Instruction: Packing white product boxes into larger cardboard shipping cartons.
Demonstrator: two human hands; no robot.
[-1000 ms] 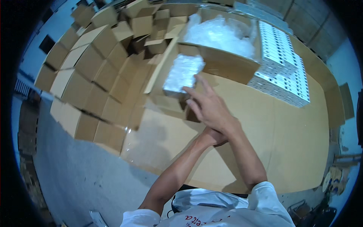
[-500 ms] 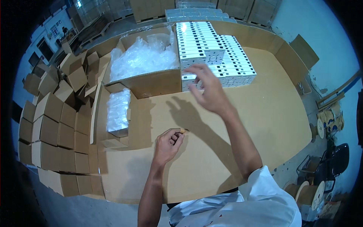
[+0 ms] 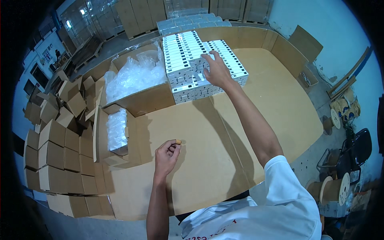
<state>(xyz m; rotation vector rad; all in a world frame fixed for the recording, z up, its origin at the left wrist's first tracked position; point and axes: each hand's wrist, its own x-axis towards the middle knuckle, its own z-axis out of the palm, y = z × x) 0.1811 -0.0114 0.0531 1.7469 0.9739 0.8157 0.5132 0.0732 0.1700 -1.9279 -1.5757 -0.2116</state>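
Table (image 3: 260,104): cardboard-covered, beneath both hands. Open carton (image 3: 144,99): ahead and to the left of the right hand, filled with clear plastic cushioning (image 3: 136,76). White box stack (image 3: 184,66): directly at the right hand, beyond the left, in two tiers. Judged to handle as stiff, fairly light units, smooth enough to slip and with corners liable to dent; best taken by opposite side faces, one unit at a time, as neighbours are packed tight. Small carton (image 3: 116,161): left of the left hand, containing a plastic-wrapped bundle (image 3: 117,130). Right hand (image 3: 218,72): fingers spread and bent, at the stack's upper tier near its right end; firm contact cannot be confirmed. Left hand (image 3: 166,158): loosely curled above the table, thumb near index finger. Tan piece (image 3: 178,142): at the left fingertips; pinched or worn, cannot tell
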